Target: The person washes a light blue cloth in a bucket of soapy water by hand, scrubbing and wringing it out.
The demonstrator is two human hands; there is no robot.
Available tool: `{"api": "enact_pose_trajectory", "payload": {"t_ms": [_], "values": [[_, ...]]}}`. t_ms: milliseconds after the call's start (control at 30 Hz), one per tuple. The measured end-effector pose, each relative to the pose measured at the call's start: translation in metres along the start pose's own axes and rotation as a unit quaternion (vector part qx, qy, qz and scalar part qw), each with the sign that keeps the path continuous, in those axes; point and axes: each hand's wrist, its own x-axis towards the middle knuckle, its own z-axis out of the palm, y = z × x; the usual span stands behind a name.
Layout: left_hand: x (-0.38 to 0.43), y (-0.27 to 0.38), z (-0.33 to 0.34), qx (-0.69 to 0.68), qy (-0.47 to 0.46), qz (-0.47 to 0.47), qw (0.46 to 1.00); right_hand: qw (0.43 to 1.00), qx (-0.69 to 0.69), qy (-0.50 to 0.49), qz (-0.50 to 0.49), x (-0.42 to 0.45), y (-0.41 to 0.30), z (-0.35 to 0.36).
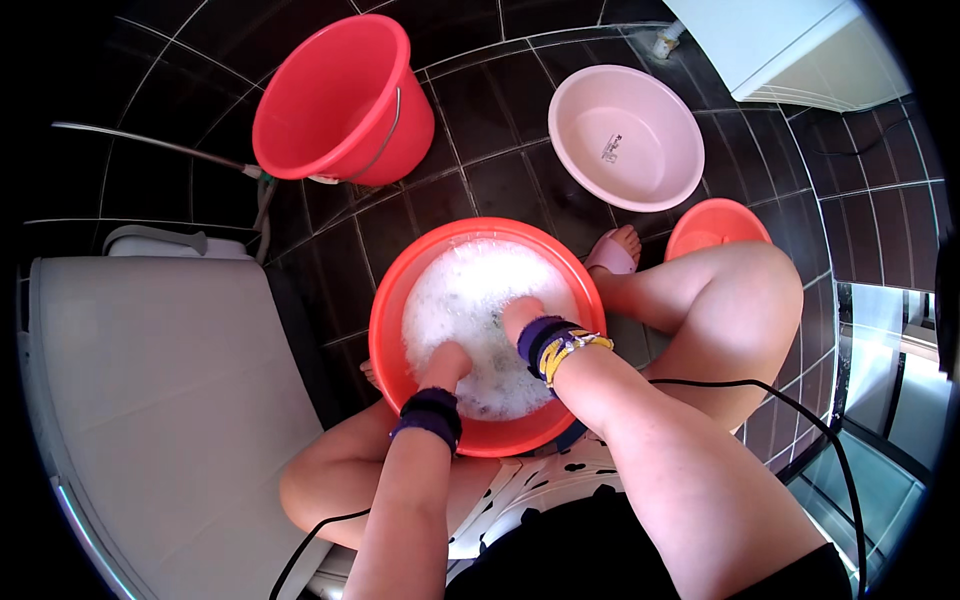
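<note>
A red plastic basin filled with white suds sits on the tiled floor between my bent legs. My left hand dips into the foam at the lower left of the basin, with its fingers hidden under the suds. To its right, my right hand is also sunk in the foam, and only its back near the wrist shows. Dark purple bands circle both wrists, and a yellow braided tie lies over the right one. Whether either hand grips something beneath the foam cannot be seen.
A tall red bucket with a metal handle stands at the upper left. A pale pink basin lies at the upper right, near a smaller coral basin partly behind my knee. A grey-white covered appliance fills the left side. Black cables run beside both arms.
</note>
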Motion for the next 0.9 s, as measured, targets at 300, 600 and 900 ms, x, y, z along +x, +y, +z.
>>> {"api": "enact_pose_trajectory", "payload": {"t_ms": [300,600,900], "values": [[-0.069,0.002,-0.030,-0.278,0.121,0.054,0.951,0.985,0.089,0.051,-0.136,-0.033,0.033,-0.007],[-0.139,-0.008,-0.055,-0.352,0.173,0.083,0.916,0.913,0.391,0.075,-0.092,-0.108,0.026,-0.066],[-0.228,-0.002,-0.110,-0.410,0.251,0.123,0.868,0.799,0.517,0.177,-0.252,-0.150,0.017,-0.131]]}}
